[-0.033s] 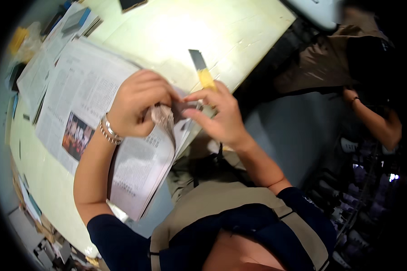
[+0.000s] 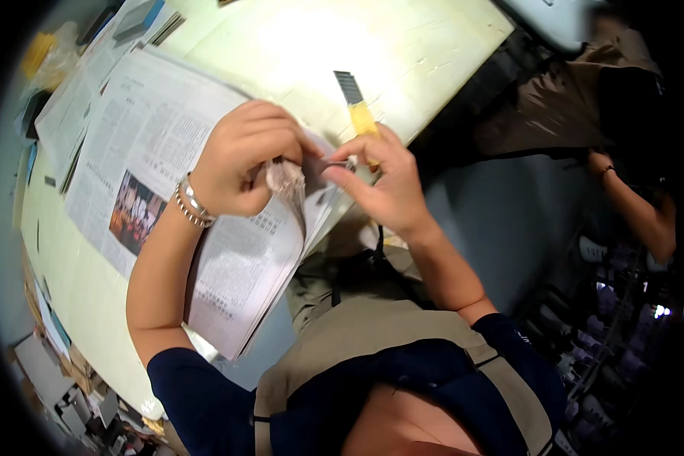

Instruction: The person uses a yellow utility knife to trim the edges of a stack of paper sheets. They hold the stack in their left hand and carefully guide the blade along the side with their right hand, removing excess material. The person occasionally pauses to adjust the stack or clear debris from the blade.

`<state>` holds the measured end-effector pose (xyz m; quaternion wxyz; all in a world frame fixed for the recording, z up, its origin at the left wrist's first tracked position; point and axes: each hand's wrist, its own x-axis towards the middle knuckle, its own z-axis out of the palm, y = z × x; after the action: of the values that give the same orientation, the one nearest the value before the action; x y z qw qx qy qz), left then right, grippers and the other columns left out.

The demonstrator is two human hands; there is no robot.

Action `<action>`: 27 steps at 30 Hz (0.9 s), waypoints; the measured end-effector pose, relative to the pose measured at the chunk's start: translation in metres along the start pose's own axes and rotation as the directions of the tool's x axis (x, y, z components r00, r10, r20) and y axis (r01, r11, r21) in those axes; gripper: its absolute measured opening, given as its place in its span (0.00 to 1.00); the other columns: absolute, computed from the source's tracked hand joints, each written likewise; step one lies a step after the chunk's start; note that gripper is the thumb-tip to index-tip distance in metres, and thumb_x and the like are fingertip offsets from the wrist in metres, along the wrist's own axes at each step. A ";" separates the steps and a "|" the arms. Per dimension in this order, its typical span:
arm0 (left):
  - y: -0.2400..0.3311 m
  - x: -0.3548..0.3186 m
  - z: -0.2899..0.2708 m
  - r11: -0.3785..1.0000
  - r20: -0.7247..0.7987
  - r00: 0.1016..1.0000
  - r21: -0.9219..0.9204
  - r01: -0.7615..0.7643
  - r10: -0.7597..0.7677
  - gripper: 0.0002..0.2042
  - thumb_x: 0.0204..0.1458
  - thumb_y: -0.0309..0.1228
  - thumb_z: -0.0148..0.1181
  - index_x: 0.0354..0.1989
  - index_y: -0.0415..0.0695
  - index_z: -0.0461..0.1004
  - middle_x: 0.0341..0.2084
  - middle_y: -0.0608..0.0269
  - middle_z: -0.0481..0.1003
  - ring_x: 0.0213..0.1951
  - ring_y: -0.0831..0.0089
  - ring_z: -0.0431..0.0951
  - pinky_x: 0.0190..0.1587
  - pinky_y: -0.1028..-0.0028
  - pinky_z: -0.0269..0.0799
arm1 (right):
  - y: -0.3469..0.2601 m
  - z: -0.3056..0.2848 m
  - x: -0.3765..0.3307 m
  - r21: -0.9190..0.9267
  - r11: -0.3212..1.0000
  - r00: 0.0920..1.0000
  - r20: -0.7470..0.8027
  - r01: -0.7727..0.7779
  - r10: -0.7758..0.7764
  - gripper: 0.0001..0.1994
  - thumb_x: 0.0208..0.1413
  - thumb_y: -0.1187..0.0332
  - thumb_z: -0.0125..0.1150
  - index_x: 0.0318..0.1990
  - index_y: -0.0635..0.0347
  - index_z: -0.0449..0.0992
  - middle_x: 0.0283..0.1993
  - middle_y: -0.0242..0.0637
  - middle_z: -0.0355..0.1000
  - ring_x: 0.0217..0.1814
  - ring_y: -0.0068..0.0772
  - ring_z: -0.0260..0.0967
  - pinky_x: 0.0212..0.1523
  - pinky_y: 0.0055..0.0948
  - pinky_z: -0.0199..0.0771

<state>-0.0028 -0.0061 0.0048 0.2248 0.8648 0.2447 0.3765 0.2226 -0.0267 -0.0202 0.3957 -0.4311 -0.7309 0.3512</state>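
Note:
My left hand [image 2: 247,156] is closed around a crumpled brownish bunch [image 2: 286,181] at the folded edge of a newspaper [image 2: 228,285]. My right hand [image 2: 391,178] is curled, with thumb and forefinger pinched near a thin dark edge beside the left fingertips. A blade with a yellow-wrapped grip [image 2: 363,119] passes behind the right forefinger. Its dark, segmented end points away from me. More yellow shows inside the curled right fingers, so the tool appears tucked in that hand. The pinched fingertips hide what exactly lies between them.
Below the newspaper is a pale table [image 2: 433,45] whose right edge runs beside my right hand. A blue block [image 2: 139,21] and more papers [image 2: 64,125] lie at the far left. Another person's arm [image 2: 634,205] is at the right, over the grey floor.
The whole view has shifted slightly, moving table, newspaper and hands up and to the right in the picture. Both hands keep nearly the same grip.

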 end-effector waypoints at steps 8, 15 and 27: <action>-0.008 -0.004 0.010 0.992 0.062 0.994 0.103 0.078 -0.085 0.06 0.31 0.26 0.53 0.21 0.45 0.66 0.36 0.57 0.79 0.34 0.60 0.73 0.42 0.67 0.66 | 0.002 -0.016 0.010 -0.052 0.997 0.983 0.174 -0.056 0.064 0.09 0.46 0.65 0.68 0.29 0.58 0.76 0.25 0.34 0.62 0.32 0.34 0.61 0.33 0.30 0.63; -0.010 0.000 0.010 0.994 0.072 0.994 0.084 0.071 -0.077 0.07 0.31 0.30 0.55 0.21 0.45 0.66 0.37 0.57 0.78 0.35 0.59 0.73 0.41 0.66 0.67 | 0.002 -0.048 0.012 0.145 0.964 0.972 0.103 -0.223 0.210 0.13 0.61 0.71 0.49 0.52 0.59 0.69 0.27 0.34 0.69 0.30 0.23 0.65 0.33 0.22 0.66; -0.008 0.002 0.002 0.998 0.006 0.999 0.028 -0.054 0.054 0.14 0.46 0.38 0.61 0.16 0.48 0.66 0.25 0.62 0.80 0.29 0.65 0.76 0.34 0.67 0.67 | -0.014 -0.084 0.022 0.157 0.976 0.981 0.145 -0.154 0.131 0.08 0.59 0.72 0.56 0.42 0.65 0.77 0.29 0.29 0.72 0.27 0.12 0.64 0.26 0.14 0.60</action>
<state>-0.0024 0.0011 0.0003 0.2031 0.8750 0.2258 0.3769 0.2849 0.0026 0.0345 0.3541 -0.4232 -0.6909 0.4670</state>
